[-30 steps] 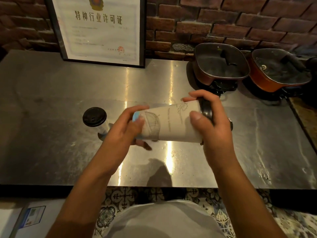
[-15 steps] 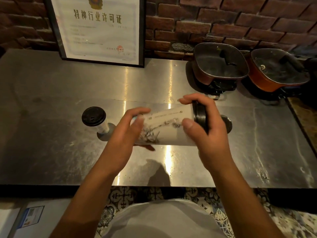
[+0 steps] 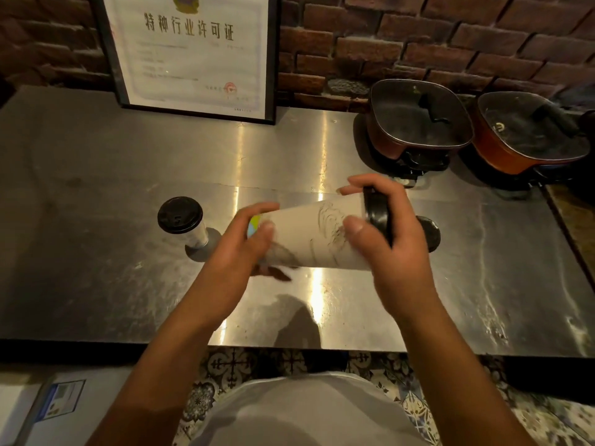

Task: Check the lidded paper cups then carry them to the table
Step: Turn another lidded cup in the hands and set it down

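Paper cup with sketch-like drawings lies on its side in mid-air above the steel surface, and that is all I get from the head view. My left hand has its fingers closed round the cup's base, where a blue and yellow patch shows. My right hand wraps the other end, its fingers closed over the black lid. A second lidded cup stands upright on the surface, to the left of my hands. Part of another dark lid peeks out behind my right hand. Two lidded pots sit at the back right, near a framed certificate leaning on the brick wall.
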Tool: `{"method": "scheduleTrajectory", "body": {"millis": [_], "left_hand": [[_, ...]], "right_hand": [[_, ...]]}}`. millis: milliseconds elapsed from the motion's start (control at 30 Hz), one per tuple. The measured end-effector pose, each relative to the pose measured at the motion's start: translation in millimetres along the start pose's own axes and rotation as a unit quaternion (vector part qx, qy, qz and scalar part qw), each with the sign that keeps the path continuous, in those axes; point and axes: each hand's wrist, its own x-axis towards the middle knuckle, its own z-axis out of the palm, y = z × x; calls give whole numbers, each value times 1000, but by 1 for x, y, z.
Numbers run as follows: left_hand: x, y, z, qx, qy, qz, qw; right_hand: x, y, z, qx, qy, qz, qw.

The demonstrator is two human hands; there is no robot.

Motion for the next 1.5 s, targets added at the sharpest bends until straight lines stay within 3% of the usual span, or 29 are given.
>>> {"method": "scheduleTrajectory", "body": {"millis": [67,133,167,233,300,367,500,633,700,800,933,1000,1133,1333,1500], "left_hand": [[0,1,-2,1,-11,83,997],[2,1,0,4,-3,97,995],[3,0,1,12,8,82,997],[3,-1,6,6,29,1,1000],[4,-6,8,-40,49,-76,995],[4,-13,5,-59,65,-86,992],[7,-20,-2,-70,49,-72,994],[15,-25,-6,221,9,-54,974],[17,-24,-4,253,-3,-28,967],[13,-22,8,212,-8,21,977],[16,-13,16,95,32,11,995],[16,-14,24,95,0,23,995],[21,-23,42,104,-20,47,993],[47,-51,68,110,-77,10,991],[76,-78,82,119,-79,-35,989]], "right_hand": [[3,1,0,113,29,132,984],[5,1,0,141,49,184,972],[3,1,1,112,57,152,980],[-2,-1,4,-16,37,-2,999],[-5,0,5,-124,-16,-107,986],[-4,0,3,-120,-45,-84,988],[-5,3,-4,13,-61,78,995],[-11,9,-19,-43,-51,97,993],[-13,11,-21,-69,-67,85,992],[-20,15,-14,-84,-69,64,992],[-31,26,-9,-104,-43,59,992],[-34,34,-13,-97,-57,74,991],[-33,45,-23,20,-42,156,987],[-16,78,-45,-31,-25,158,987],[-3,114,-56,-51,-26,181,982]]}}
